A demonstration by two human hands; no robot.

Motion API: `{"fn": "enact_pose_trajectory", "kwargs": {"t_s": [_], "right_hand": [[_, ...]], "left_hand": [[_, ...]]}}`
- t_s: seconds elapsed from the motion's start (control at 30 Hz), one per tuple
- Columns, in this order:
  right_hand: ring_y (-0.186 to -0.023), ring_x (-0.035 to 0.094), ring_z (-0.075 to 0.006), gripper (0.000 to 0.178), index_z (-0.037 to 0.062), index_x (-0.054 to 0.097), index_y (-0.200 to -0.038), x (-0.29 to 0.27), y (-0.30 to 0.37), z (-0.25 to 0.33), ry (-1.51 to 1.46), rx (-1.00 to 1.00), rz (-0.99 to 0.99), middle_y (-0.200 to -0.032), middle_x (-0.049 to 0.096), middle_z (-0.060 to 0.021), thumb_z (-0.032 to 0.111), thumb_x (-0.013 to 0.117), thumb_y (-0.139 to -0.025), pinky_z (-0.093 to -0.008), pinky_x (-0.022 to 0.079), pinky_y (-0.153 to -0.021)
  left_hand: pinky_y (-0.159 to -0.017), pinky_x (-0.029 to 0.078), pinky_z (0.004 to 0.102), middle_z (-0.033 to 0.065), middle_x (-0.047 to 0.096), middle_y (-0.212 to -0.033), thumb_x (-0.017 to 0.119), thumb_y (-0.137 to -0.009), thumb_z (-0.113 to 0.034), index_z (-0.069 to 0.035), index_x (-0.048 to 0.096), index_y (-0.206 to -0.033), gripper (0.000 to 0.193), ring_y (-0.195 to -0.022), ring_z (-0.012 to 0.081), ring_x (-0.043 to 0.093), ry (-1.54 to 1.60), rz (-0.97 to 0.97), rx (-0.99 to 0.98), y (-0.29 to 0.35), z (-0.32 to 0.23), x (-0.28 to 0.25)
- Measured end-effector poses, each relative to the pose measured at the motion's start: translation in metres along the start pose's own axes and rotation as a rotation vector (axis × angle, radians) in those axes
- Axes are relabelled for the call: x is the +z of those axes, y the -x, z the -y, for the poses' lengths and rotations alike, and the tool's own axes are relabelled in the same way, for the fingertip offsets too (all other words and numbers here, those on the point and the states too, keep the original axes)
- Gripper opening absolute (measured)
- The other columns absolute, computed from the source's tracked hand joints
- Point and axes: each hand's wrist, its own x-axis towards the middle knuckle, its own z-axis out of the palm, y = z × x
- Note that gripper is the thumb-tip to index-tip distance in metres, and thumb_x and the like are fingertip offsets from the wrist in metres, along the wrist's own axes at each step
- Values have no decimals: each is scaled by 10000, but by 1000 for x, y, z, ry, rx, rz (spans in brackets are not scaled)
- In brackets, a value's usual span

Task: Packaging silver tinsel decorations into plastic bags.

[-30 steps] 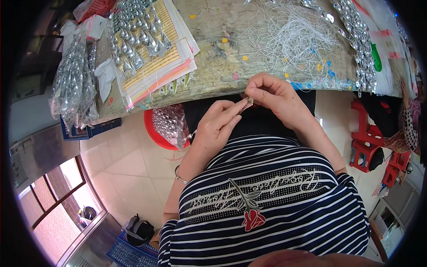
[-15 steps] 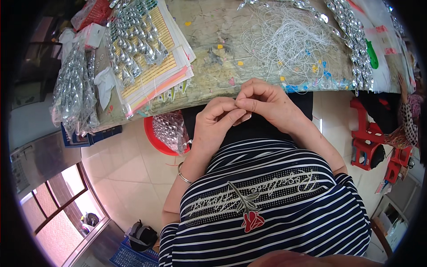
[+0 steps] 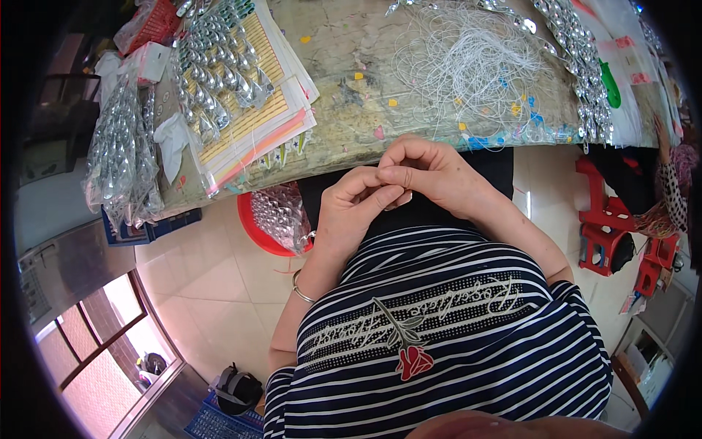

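My left hand point(image 3: 358, 199) and my right hand point(image 3: 431, 175) meet just off the table's near edge, above my lap. The fingers of both are closed in a pinch, fingertips touching. Whatever they hold is too small or too well hidden to make out; only a pale glint shows under the left fingertips. Beyond the right hand, a loose tangle of thin white cord point(image 3: 475, 62) lies on the table point(image 3: 336, 110). Silvery teardrop-shaped bead strands point(image 3: 219, 66) rest on a stack of papers point(image 3: 292, 121) at the far left.
Bagged silver strands point(image 3: 124, 157) hang over the table's left edge. More silver strands point(image 3: 589, 88) and a green tool point(image 3: 609, 84) lie at right. Below the table stands a red basin point(image 3: 252, 230) holding a bagged bundle. Red stools point(image 3: 603, 249) and another person's patterned sleeve point(image 3: 671, 194) are at far right.
Both hands have stayed together in their pinch. My right fingertips have shifted slightly left and down. The things on the table lie as before.
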Motion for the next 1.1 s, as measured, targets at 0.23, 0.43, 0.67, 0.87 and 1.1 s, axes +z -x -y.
{"fn": "enact_pose_trajectory", "kwargs": {"t_s": [0.23,0.43,0.67,0.87,1.1], "right_hand": [[-777,545,-81,93,29,635,-922,-7,10,17,442,-122,-59,-847,559,3,111,635,-878,-234,442,-679],[-809,559,-173,89,14,658,-896,-45,31,33,1034,-328,-153,-851,573,-57,78,650,-835,-269,440,-707],[-826,531,-110,78,-11,656,-905,-65,55,53,885,-322,-295,-861,574,-31,16,593,-867,-229,411,-742],[-830,547,-120,55,-6,634,-886,-20,40,57,816,-413,-220,-866,593,-32,27,592,-872,-243,421,-760],[-808,559,-139,80,12,656,-919,7,17,46,811,-475,-177,-847,589,-46,40,623,-852,-251,439,-720]], "left_hand": [[-622,454,216,80,638,-901,632,-861,-34,8,660,-909,70,-686,104,568,-137,-94,175,4,-3,-13],[-596,452,205,43,642,-881,649,-865,-96,-10,669,-919,104,-658,92,567,-126,-313,176,15,0,-41],[-622,463,203,47,644,-866,649,-852,-43,8,671,-906,77,-680,89,574,-133,-304,151,21,8,-53],[-738,487,226,72,676,-922,657,-826,8,21,676,-884,62,-806,118,619,-460,-223,445,1,-12,-34],[-727,493,217,57,681,-879,640,-851,-17,18,674,-911,77,-788,93,615,-211,-76,215,-6,-24,8]]}}
